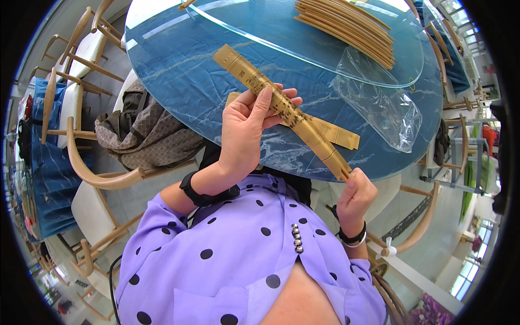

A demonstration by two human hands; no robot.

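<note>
A long, narrow gold paper chopstick sleeve (297, 118) with dark printing slants across the middle, held above the table's near edge. My left hand (244, 130) is closed around its upper half, thumb on top and fingertips behind it. At the lower right end, my right hand (356, 196) pinches the sleeve's tip between thumb and curled fingers. That end looks split or folded into narrow points. Beneath the held sleeve lies another gold sleeve (340, 135) on the table, crossing under it and partly hidden.
A stack of slim tan chopsticks (346, 30) rests on the glass turntable (281, 58) at the far right. A crumpled clear plastic bag (387, 111) lies on the blue-covered table (179, 81). A patterned brown bag (149, 132) sits on a wooden chair to the left.
</note>
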